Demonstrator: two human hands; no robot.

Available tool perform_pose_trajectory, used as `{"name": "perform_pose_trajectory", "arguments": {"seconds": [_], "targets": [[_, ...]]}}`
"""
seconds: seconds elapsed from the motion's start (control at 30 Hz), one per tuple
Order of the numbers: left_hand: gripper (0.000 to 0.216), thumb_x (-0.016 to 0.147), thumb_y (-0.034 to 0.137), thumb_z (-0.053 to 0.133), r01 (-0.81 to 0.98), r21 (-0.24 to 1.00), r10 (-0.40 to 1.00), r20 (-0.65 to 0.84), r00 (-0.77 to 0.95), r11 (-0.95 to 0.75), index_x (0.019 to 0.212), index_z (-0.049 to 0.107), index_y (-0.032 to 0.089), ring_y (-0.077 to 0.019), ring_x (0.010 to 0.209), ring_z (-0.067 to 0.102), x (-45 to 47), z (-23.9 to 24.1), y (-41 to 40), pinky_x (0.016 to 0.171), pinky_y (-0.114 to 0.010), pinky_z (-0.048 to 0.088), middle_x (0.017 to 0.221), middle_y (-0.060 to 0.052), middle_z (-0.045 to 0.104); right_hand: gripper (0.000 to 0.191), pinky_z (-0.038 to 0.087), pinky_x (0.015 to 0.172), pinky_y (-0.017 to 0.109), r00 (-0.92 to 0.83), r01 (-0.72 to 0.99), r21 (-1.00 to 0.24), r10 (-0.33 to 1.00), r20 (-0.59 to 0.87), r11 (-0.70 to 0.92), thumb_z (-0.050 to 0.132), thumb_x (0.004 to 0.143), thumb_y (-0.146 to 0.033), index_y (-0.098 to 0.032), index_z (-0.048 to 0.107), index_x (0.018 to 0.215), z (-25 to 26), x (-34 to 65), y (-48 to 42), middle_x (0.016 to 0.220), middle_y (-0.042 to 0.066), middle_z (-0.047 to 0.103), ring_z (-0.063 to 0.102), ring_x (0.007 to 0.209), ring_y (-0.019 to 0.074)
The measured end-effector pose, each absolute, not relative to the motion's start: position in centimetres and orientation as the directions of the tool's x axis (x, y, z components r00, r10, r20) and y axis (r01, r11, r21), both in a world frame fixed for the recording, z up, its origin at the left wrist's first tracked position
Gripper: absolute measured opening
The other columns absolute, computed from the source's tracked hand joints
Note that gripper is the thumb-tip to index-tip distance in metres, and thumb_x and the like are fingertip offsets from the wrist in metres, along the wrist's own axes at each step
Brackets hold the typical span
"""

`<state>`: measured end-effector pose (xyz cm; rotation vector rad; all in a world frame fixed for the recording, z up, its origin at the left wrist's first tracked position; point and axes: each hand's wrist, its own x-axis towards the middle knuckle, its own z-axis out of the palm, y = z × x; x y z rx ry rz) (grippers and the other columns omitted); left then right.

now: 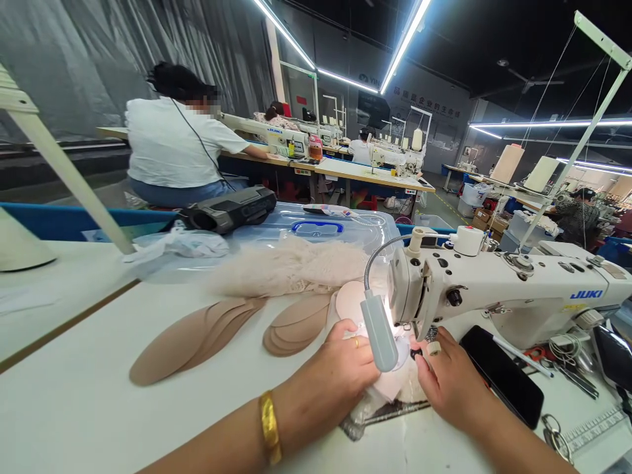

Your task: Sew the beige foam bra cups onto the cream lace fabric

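A white sewing machine point(494, 283) stands at the right, with a small grey lamp point(379, 332) lighting its needle area. Under the lamp lies a white fabric piece point(389, 387). My left hand point(338, 372) is closed on its left side, some fingertips hidden behind the lamp. My right hand point(451, 378) is curled by the presser foot, thumb and fingers bent inward. A small black part point(416, 353) shows at its thumb tip; what the fingers hold is not clear. Left of my hands lie fanned beige oval pads point(187, 339) and a second stack of beige pads point(296, 326).
Cream lace fabric point(291, 266) lies behind the pads, before a clear plastic box point(276, 227). A black phone point(503, 375), tweezers point(575, 378) and a ruler point(595, 428) lie right of my right hand. A co-worker point(172, 141) sits at another machine ahead.
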<state>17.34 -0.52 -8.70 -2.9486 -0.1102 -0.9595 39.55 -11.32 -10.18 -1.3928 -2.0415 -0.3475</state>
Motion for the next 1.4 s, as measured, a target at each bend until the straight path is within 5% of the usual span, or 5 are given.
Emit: {"name": "perform_pose_trajectory", "arguments": {"seconds": [0.53, 0.9, 1.07, 1.2, 1.4], "targets": [[0.027, 0.079, -0.005, 0.053, 0.097, -0.014, 0.067, 0.621, 0.781, -0.995, 0.091, 0.060, 0.019, -0.0237, 0.081, 0.071, 17.3, -10.0, -0.6, 0.092, -0.053, 0.039, 0.103, -0.002, 0.080, 0.023, 0.061, 0.067, 0.042, -0.254, 0.911, -0.091, 0.722, 0.644, 0.402, 0.047, 0.099, -0.008, -0.019, 0.058, 0.115, -10.1, 39.3, -11.8, 0.089, 0.009, 0.069, 0.066, 0.080, 0.0283], [0.033, 0.075, -0.006, 0.054, 0.111, -0.052, 0.058, 0.603, 0.796, -0.992, 0.094, 0.060, 0.020, -0.0230, 0.079, 0.072, 17.3, -9.9, -0.3, 0.094, -0.050, 0.042, 0.091, -0.001, 0.077, 0.047, 0.063, 0.080, 0.040, -0.384, 0.855, 0.183, 0.357, 0.852, 0.485, 0.058, 0.093, 0.001, -0.017, 0.063, 0.136, -2.8, 43.1, -17.0, 0.101, 0.010, 0.078, 0.073, 0.093, 0.0238], [0.035, 0.079, -0.010, 0.047, 0.126, -0.028, 0.086, 0.587, 0.805, -0.992, 0.093, 0.059, 0.020, -0.0216, 0.084, 0.070, 17.0, -9.3, -0.9, 0.095, -0.046, 0.039, 0.098, -0.002, 0.077, 0.029, 0.052, 0.103, 0.056, -0.033, 0.995, -0.002, 0.368, 0.929, 0.095, 0.060, 0.105, -0.026, -0.027, 0.068, 0.132, 2.3, 50.5, -16.1, 0.125, 0.016, 0.072, 0.067, 0.120, 0.0352], [0.029, 0.080, -0.005, 0.050, 0.110, 0.039, 0.113, 0.543, 0.832, -0.993, 0.089, 0.057, 0.021, -0.0189, 0.072, 0.060, 16.8, -9.8, -2.1, 0.096, -0.045, 0.033, 0.088, 0.002, 0.070, 0.032, 0.055, 0.100, 0.052, -0.023, 0.982, -0.100, 0.627, 0.778, 0.160, 0.049, 0.111, -0.042, -0.026, 0.072, 0.125, 4.4, 54.2, -14.0, 0.125, 0.013, 0.075, 0.070, 0.117, 0.0336], [0.025, 0.080, -0.002, 0.048, 0.080, 0.045, 0.092, 0.548, 0.831, -0.996, 0.084, 0.054, 0.022, -0.0179, 0.061, 0.049, 17.1, -9.4, -2.8, 0.087, -0.042, 0.026, 0.082, 0.003, 0.068, 0.024, 0.057, 0.092, 0.046, -0.006, 0.963, -0.153, 0.582, 0.813, 0.224, 0.058, 0.107, -0.042, -0.026, 0.075, 0.115, 4.0, 54.3, -13.5, 0.112, 0.011, 0.075, 0.070, 0.108, 0.0302]]}}
